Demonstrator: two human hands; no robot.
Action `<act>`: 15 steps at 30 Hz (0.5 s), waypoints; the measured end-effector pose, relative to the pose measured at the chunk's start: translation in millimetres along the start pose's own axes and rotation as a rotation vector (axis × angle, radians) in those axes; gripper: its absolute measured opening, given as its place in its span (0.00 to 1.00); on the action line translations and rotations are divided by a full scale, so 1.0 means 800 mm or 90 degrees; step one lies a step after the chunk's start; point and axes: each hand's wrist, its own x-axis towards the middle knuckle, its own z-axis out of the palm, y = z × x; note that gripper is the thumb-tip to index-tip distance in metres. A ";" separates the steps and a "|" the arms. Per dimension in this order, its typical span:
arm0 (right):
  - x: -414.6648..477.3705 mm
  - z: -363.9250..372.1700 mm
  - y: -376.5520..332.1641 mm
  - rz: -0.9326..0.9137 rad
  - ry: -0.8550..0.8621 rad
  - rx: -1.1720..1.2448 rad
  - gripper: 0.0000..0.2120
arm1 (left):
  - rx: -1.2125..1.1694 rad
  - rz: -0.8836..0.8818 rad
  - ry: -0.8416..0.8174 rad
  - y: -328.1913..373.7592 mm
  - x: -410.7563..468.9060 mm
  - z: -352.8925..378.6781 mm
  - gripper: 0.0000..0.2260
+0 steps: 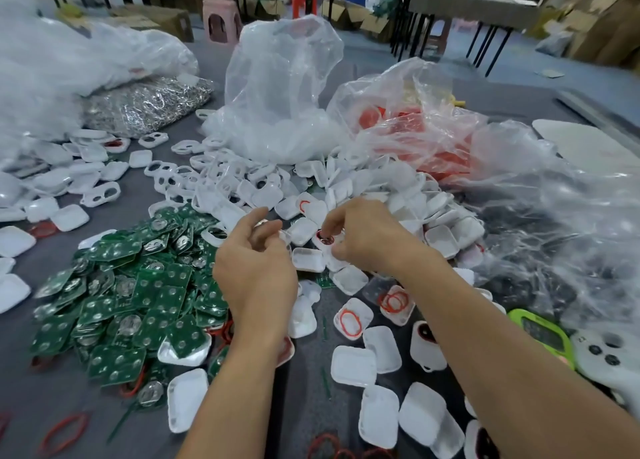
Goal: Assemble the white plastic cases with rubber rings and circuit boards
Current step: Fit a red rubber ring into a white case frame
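Observation:
My right hand [367,237] pinches a white plastic case [325,241] that carries a red rubber ring and a round metal part, just above the heap of white cases [346,188]. Close to its left, my left hand [256,264] has its fingers curled round a small whitish case piece [282,238], which is blurred. A pile of green circuit boards [138,292] lies left of that hand. Several open white cases with red rubber rings [351,320] in them lie in front of my hands.
A clear bag of red rings [415,129] and other clear plastic bags [277,88] stand behind the heap. A bag of metal clips [145,102] lies at the back left. Loose red rings [62,431] lie near the front edge. A green-framed device [543,334] sits at the right.

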 end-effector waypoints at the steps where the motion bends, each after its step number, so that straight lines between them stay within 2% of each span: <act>1: 0.001 0.003 -0.002 -0.008 0.000 -0.008 0.12 | -0.001 0.001 -0.001 0.001 0.001 -0.001 0.18; 4: 0.001 0.000 0.000 -0.009 0.063 -0.011 0.07 | 0.019 0.031 -0.027 0.002 0.000 -0.003 0.17; 6: -0.004 -0.007 0.009 0.007 0.116 0.035 0.07 | 0.020 0.057 -0.069 0.002 -0.003 -0.002 0.15; 9: -0.021 -0.010 0.016 0.033 0.171 0.196 0.12 | -0.040 0.065 -0.214 0.006 -0.010 0.002 0.13; 11: -0.032 -0.006 0.014 0.052 0.160 0.340 0.10 | -0.071 0.059 -0.306 0.008 -0.014 0.006 0.14; 13: -0.039 0.001 0.015 0.090 0.176 0.392 0.07 | -0.061 0.063 -0.295 0.005 -0.013 0.007 0.16; 15: -0.041 0.003 0.024 0.124 0.220 0.251 0.05 | -0.010 0.073 -0.217 0.001 -0.009 0.004 0.16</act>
